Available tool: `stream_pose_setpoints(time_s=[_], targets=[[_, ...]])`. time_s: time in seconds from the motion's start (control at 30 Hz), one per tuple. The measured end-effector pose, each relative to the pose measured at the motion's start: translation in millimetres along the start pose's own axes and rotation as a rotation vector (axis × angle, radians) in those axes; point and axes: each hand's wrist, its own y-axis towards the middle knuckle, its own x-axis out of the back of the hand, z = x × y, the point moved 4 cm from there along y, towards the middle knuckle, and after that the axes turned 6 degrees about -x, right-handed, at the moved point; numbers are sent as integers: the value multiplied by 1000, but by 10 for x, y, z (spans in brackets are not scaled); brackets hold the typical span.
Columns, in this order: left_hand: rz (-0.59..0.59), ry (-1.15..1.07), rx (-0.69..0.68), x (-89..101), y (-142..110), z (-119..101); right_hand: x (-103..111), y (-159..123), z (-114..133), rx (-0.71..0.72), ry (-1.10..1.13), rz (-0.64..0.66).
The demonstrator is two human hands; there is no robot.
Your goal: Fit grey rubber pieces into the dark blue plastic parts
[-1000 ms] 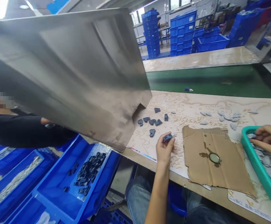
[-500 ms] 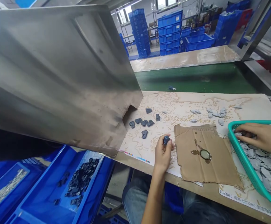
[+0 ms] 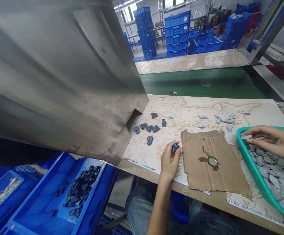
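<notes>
Just left of the cardboard sheet point(image 3: 220, 179), my left hand point(image 3: 169, 160) pinches a small dark blue-grey plastic piece point(image 3: 175, 147) between thumb and fingers. Over the rim of the green basket point(image 3: 248, 169), my right hand point(image 3: 266, 138) is closed on a light grey flat piece point(image 3: 246, 137) at its fingertips. Many similar grey pieces point(image 3: 282, 182) fill the basket. A small round dish with a scalloped edge point(image 3: 213, 162) sits on the cardboard beside brown wet stains. Several loose dark pieces point(image 3: 149, 140) lie on the map-printed sheet to the left.
A large metal panel point(image 3: 58, 81) leans across the left side. Blue bins point(image 3: 83, 222) of dark and pale pieces stand at lower left. Scattered grey pieces point(image 3: 224, 120) lie beyond the cardboard. Behind runs a green conveyor belt point(image 3: 193, 83) with one small piece on it.
My right hand has lifted slightly from the heap in the basket, and a grey piece now shows at its fingertips. My left hand still holds the dark piece. The view has shifted slightly.
</notes>
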Motion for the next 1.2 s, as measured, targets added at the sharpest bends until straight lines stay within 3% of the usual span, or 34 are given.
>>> stream_pose_setpoints(time_s=[0.2, 0.37, 0.53, 0.7, 0.87, 0.97, 1.2], targets=[[35, 24, -18, -12, -5, -5, -80, -80, 118, -161, 266, -1], [51, 29, -31, -22, -1, -31, -234, -161, 352, -183, 449, 142], [42, -48, -61, -11, -14, -60, -528, -105, 568, -3, 396, 254], [81, -209, -110, -13, -66, -116, -814, -121, 597, 145, 231, 200], [78, -309, -85, -15, -98, -149, -787, -170, 596, 404, 103, 250], [71, -240, -99, -5, -97, -145, -696, -154, 558, 435, 38, 235], [124, -47, -328, 2, -72, -237, -789, -160, 472, 551, -87, 362]])
